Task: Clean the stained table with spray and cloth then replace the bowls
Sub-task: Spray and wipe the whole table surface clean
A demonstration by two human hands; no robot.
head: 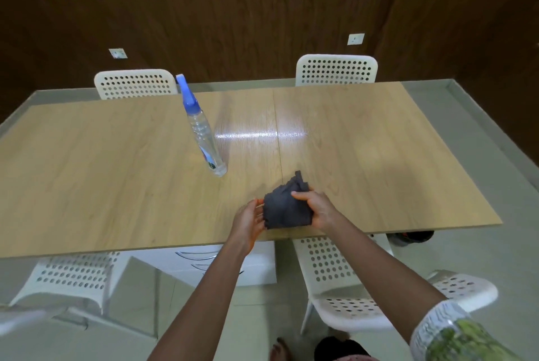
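A dark grey cloth (285, 209) is bunched up just above the near edge of the light wooden table (116, 171). My right hand (316, 209) grips its right side. My left hand (248, 222) touches its left edge with the fingers apart. A clear spray bottle (202, 130) with a blue nozzle stands upright on the table, left of centre and well beyond my hands. No bowls are in view. The tabletop shows a bright light glare near the middle.
White perforated chairs stand at the far side (135, 83) (337, 69) and at the near side (338, 276) (75, 273). A white box (204, 261) sits under the table. A dark wood-panelled wall rises behind.
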